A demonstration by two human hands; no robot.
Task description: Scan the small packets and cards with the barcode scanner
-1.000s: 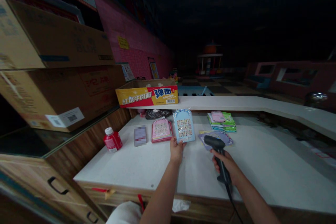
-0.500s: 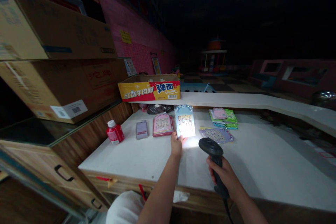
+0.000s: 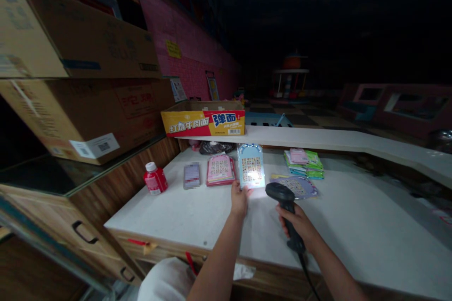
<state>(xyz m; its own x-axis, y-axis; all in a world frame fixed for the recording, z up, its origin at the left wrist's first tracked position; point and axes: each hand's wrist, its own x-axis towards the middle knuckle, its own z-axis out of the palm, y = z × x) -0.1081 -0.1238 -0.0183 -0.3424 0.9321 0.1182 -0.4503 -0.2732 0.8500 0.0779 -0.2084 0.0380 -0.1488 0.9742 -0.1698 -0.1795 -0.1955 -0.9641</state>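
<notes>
My left hand (image 3: pixel 240 197) pinches the lower edge of a light blue sticker-like card pack (image 3: pixel 251 162) and holds it tilted up. In my right hand (image 3: pixel 298 225) is a black handheld barcode scanner (image 3: pixel 281 192), its head pointed at the pack; a bright patch of light falls on the pack's lower part. Just left of the pack lies a stack of pink and red packs (image 3: pixel 221 169). To its right, purple and yellow packs (image 3: pixel 296 186) lie flat, and behind them is a pile of green packs (image 3: pixel 310 165) with a pink one on top.
A red bottle with a white cap (image 3: pixel 155 178) and a blurred-out flat object (image 3: pixel 191 176) stand on the white counter (image 3: pixel 169 216) at left. A yellow-red open carton (image 3: pixel 206 122) sits on the raised ledge (image 3: pixel 318 138). Large cardboard boxes (image 3: pixel 116 113) are stacked at far left.
The light on the blue pack has shrunk from a broad glare to a smaller patch on its lower part. The scanner has shifted slightly left in view.
</notes>
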